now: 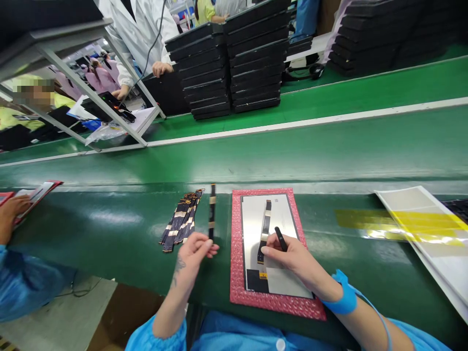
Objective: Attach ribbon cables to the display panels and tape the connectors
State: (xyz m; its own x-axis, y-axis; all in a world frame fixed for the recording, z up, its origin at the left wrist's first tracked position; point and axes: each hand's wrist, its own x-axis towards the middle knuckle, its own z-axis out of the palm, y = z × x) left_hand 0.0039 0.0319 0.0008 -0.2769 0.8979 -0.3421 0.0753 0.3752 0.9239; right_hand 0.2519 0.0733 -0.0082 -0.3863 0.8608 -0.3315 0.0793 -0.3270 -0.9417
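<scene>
My left hand (197,249) pinches the lower end of a dark flex cable (212,209) with gold-coloured bands. Just left of it, a loose pile of similar flex cables (182,218) lies on the green surface. My right hand (288,256) is closed on black tweezers (281,239), whose tips are hidden under the fingers. Its fingertips are at another flex cable (265,229), which lies lengthwise over the silvery back of a display panel (287,214). A small gold connector (263,276) shows near the panel's lower edge. Under the panel is a pink bubble-wrap sheet (237,253).
Tall stacks of black trays (256,63) stand behind the green conveyor belt (310,141). White sheets with yellow tape (420,222) lie at right. A co-worker's hand (14,209) is at far left; a person in white stands beyond a metal rack (127,126).
</scene>
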